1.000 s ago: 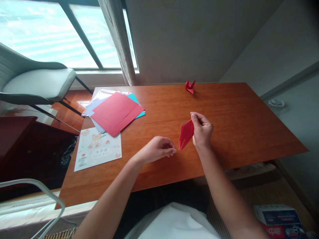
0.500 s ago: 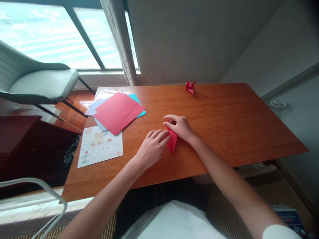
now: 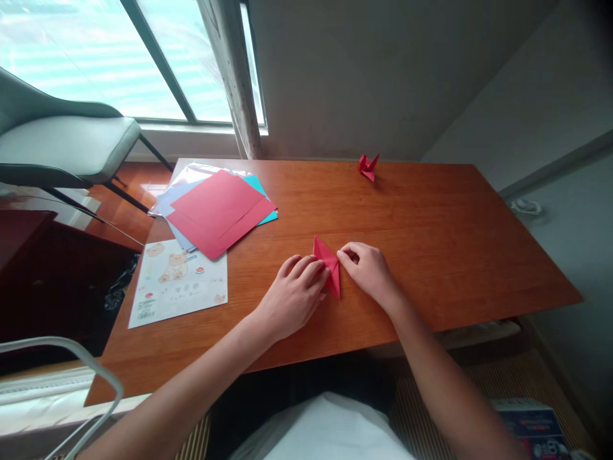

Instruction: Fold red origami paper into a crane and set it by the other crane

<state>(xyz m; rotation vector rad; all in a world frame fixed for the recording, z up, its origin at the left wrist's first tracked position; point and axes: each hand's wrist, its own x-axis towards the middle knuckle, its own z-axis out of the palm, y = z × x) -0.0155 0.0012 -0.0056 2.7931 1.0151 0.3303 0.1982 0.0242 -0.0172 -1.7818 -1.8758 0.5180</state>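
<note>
A folded piece of red origami paper (image 3: pixel 330 259), a narrow diamond with pointed ends, lies on the table in front of me. My left hand (image 3: pixel 297 291) is closed over its left side, fingertips resting on the paper and hiding part of it. At the right corner of the paper, the thumb and forefinger of my right hand (image 3: pixel 368 268) are pinched together at its edge. A finished red paper crane (image 3: pixel 368 167) stands by the far edge of the table.
On the wooden table (image 3: pixel 431 236), red paper sheets (image 3: pixel 215 211) overlap a blue sheet (image 3: pixel 268 218) and clear plastic at the left. A white bear-printed sheet (image 3: pixel 177 294) lies nearer. A chair (image 3: pixel 62 144) stands beyond the left edge; a white cable (image 3: pixel 71 345) curves at lower left.
My right hand has moved right and slightly down, from the paper's upper point to its right corner. The folded paper has turned a little, and its upper point now shows.
</note>
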